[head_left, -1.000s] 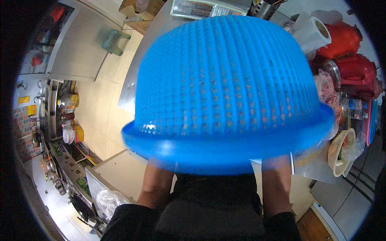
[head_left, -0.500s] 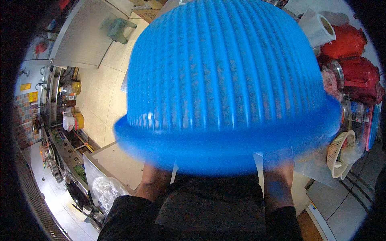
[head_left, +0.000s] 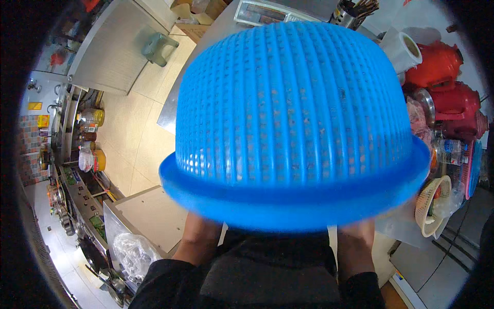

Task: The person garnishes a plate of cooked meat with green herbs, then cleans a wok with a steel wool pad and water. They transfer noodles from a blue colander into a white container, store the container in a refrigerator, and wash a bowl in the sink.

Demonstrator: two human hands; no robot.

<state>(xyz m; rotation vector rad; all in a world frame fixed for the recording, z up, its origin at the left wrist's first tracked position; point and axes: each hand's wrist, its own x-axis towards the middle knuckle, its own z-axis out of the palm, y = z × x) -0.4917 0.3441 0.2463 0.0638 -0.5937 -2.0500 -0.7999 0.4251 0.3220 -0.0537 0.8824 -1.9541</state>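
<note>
A large blue plastic colander basket (head_left: 290, 113) fills the middle of the head view, raised in front of me. Its slotted, ribbed wall bulges away from me, and a wide blue rim (head_left: 293, 208) curves along the near side. Through the slots shows something speckled and dark, too unclear to name. From below, my left hand (head_left: 201, 229) reaches up under the rim at its left part. My right hand (head_left: 360, 234) does the same at the right part. Both hold the basket, though the rim hides the fingers.
Behind the basket is a metal worktop (head_left: 216, 36) with a scale (head_left: 267, 13) and a utensil holder (head_left: 346, 16). Red thermos flasks (head_left: 435, 64), a plastic roll (head_left: 404, 50) and a cream basket (head_left: 431, 206) stand at right. A green stool (head_left: 158, 49) and a stove counter (head_left: 85, 193) lie left.
The basket has come down and slightly away from me, held in both hands. More of the worktop, the scale and the utensil holder now show beyond it.
</note>
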